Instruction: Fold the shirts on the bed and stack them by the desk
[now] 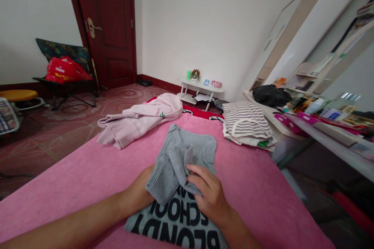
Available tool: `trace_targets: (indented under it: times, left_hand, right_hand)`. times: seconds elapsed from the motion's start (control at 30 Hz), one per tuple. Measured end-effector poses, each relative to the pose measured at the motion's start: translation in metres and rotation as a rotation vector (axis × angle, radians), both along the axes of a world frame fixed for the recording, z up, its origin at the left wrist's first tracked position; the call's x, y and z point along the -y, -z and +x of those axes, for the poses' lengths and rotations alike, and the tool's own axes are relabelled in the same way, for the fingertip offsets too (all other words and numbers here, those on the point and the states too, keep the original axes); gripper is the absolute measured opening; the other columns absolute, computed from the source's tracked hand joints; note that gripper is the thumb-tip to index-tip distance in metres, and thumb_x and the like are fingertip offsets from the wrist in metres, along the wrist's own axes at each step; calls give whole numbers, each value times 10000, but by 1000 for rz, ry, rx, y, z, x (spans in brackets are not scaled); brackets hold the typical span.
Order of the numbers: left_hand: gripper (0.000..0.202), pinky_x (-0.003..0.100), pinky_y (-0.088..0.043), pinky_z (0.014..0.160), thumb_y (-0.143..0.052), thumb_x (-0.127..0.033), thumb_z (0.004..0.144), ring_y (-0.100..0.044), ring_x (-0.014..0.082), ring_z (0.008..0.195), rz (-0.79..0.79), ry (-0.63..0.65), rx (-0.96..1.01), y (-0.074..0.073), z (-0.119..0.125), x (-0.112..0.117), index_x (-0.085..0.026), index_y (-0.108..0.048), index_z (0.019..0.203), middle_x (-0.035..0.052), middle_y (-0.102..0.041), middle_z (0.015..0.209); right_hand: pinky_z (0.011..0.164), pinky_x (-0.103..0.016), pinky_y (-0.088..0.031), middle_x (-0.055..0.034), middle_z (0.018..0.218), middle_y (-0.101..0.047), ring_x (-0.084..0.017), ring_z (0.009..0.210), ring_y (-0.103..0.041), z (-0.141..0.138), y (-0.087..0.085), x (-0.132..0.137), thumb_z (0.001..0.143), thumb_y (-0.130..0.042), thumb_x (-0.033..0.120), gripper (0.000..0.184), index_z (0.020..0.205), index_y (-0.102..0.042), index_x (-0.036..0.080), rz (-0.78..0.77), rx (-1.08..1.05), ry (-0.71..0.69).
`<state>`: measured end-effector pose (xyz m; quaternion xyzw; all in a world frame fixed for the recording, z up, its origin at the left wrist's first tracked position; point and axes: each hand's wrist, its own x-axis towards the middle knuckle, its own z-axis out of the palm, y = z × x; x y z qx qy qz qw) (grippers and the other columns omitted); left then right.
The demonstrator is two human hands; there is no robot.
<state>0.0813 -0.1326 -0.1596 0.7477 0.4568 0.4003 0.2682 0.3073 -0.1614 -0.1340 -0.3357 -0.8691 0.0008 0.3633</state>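
Observation:
A grey T-shirt [201,144] with large black lettering lies on the pink bedspread [73,186], part of it folded over and lifted in the middle. My right hand [209,190] pinches the folded cloth between thumb and fingers on the right side. On the left, my left hand [144,188] reaches in under the fold; its fingers are hidden by the shirt. Beyond the shirt, to the left, a pale pink sweatshirt [146,114] lies loosely spread. A stack of folded clothes with a striped top [247,118] sits at the far right of the bed.
Along the right stands a dressing table [344,155] crowded with bottles and boxes, plus a black bag [271,95]. Past the bed's far end is a small white table [200,83]. A folding chair [64,52] holding a red bag [66,70] stands left, near the door [109,27].

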Motion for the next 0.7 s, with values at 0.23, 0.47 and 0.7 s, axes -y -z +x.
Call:
trace_targets:
  times: [0.23,0.47,0.7]
  left_hand:
    - [336,395,-472,962,-539,-153,800,-603,240,1065,74,325,10,-7,-10,-6,-213,-668,1105,59,-676,1124]
    - [292,345,-547,764,-573,-304,820,-665,228,843,-147,69,382,-76,15,-75,-133,-636,1048,51,-714,933]
    - [641,410,-468,934,-752,-149,628,-604,297,1080,-162,-244,141,-24,31,-136,-124,-510,1220,139,-641,1155]
  right_hand:
    - [831,-350,-485,-60,997,-654,-229,972,-614,-5,7,-14,733,-525,90,232,911,-610,212,-424,-224,360]
    - [748,-305,-495,-55,891,-684,-214,833,-627,14,-42,-56,727,-636,344,283,944,-626,163,-465,-819,404]
    - [896,-400,-460,-134,1148,-637,-252,1021,-611,50,22,-113,709,-586,364,563,1229,-504,163,-341,-817,704]
